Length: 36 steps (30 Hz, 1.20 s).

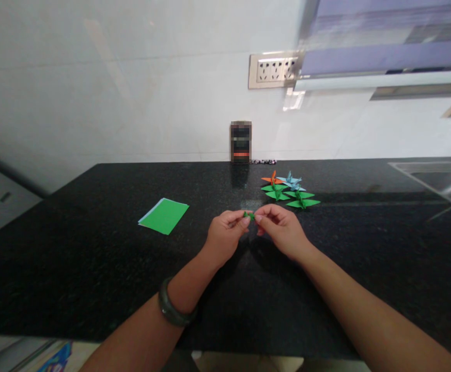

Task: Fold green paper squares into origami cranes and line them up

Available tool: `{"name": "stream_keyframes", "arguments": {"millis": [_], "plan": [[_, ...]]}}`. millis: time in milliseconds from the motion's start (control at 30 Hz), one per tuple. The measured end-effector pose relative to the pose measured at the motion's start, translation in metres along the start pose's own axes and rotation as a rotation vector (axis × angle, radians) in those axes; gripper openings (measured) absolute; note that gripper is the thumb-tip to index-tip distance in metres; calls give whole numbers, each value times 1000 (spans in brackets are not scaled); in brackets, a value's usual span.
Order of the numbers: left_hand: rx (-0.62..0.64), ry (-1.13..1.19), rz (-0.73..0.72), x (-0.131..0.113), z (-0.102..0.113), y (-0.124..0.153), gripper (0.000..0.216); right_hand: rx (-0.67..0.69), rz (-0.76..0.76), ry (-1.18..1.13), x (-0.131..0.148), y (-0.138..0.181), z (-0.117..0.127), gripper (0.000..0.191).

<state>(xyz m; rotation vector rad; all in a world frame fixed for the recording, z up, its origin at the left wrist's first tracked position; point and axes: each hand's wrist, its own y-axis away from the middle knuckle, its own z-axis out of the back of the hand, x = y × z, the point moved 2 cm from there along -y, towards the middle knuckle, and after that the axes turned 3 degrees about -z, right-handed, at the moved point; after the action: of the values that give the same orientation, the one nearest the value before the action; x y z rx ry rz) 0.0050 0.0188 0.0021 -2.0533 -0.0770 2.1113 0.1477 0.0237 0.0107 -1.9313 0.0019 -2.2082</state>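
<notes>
Head view, the only one: both hands met over the middle of a black speckled surface [74, 258]. Left hand [225, 235] and right hand [281, 227] each pinched one end of a small folded green paper piece [249, 215], which sat between the fingertips, just above the surface and a little in front of the person. Fingers [240, 219] of the left hand were closed on its left end, thumb against forefinger; the right hand's were closed on the right end likewise. Most of the piece was hidden by the fingertips, so its fold could not be made out. A dark bangle [173, 310] ringed the left wrist. To the left of the hands, apart from them, lay a flat stack of green paper sheets [164, 216] with a pale edge showing underneath. Beyond the right hand, near it, sat a cluster of finished folded shapes: an orange one [272, 179], a light blue one [290, 181] and two green ones [275, 192] [300, 199], close together. Farther back a dark upright box [241, 142] stood against the wall, small beads [263, 161] just beside it. A socket strip [274, 70] was on the wall above; a metal sink [438, 181] lay at the far right. Nothing stood between hands and paper.
</notes>
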Motion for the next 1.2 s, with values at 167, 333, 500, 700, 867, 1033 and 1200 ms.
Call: {"name": "stream_keyframes", "arguments": {"millis": [167, 333, 500, 700, 867, 1033, 1200], "plan": [[-41, -133, -77, 1, 3, -1, 19, 29, -3, -25, -2, 0, -2, 19], [24, 48, 58, -5, -2, 2, 23, 11, -50, -68, -6, -1, -3, 24], [95, 216, 104, -11, -8, 5, 28, 3, -90, -182, -5, -1, -4, 26], [57, 172, 65, -6, -5, 2, 28, 60, -61, -125, 3, 3, -3, 30], [-63, -40, -71, 0, 5, -4, 18, 107, -20, -49, 2, 3, -1, 28], [-8, -78, -41, -1, 7, -4, 20, 47, 68, 85, 3, 0, 3, 24], [141, -116, -63, -7, 5, -3, 20, 63, -2, 20, 3, -1, 5, 23]]}}
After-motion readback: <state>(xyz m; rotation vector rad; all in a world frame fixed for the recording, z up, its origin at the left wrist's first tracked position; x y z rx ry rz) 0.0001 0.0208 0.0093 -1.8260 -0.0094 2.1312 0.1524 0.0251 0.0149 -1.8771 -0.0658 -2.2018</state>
